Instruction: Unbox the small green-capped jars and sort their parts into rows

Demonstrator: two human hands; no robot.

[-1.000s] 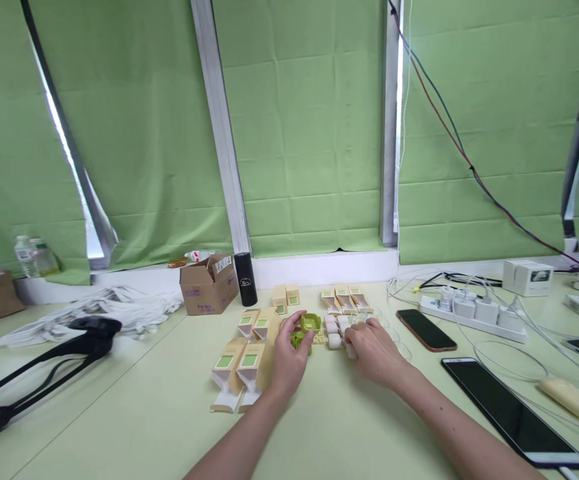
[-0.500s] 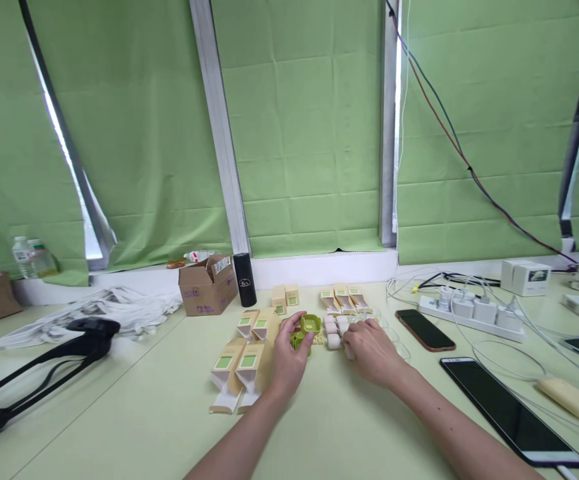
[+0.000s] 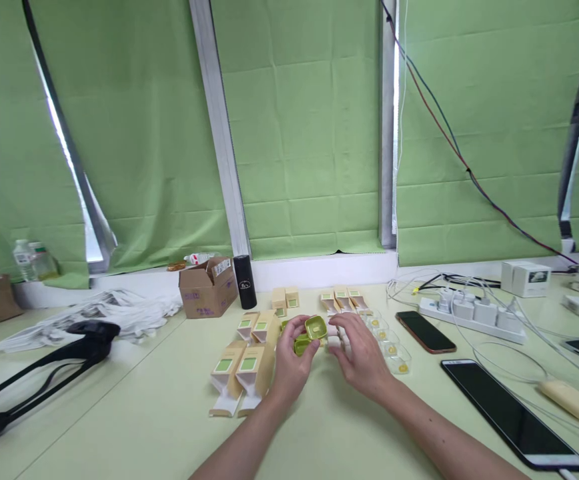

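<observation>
My left hand (image 3: 293, 357) is closed around a small green square case (image 3: 315, 327), tilted so its hollow inside shows. More green plastic (image 3: 301, 345) lies under its fingers. My right hand (image 3: 362, 353) is just to the right, its thumb and fingers curved and apart. Small white blocks (image 3: 333, 340) show between and behind those fingers; I see none clearly gripped. Right of this hand lie clear plastic trays (image 3: 392, 348) with small yellow spots. Beige cartons (image 3: 254, 363) with green squares and open flaps stand left of my left hand.
More beige cartons (image 3: 344, 300) stand at the back, beside a black cylinder (image 3: 245, 282) and a cardboard box (image 3: 208, 288). To the right are phones (image 3: 512, 413), a power strip (image 3: 469, 318) and loose white cables. A black strap-like frame (image 3: 64, 353) lies at left.
My right hand has drawn back from the white blocks, its fingers spreading, and uncovered the clear trays. The green case in my left hand has shifted slightly right and tilted towards me.
</observation>
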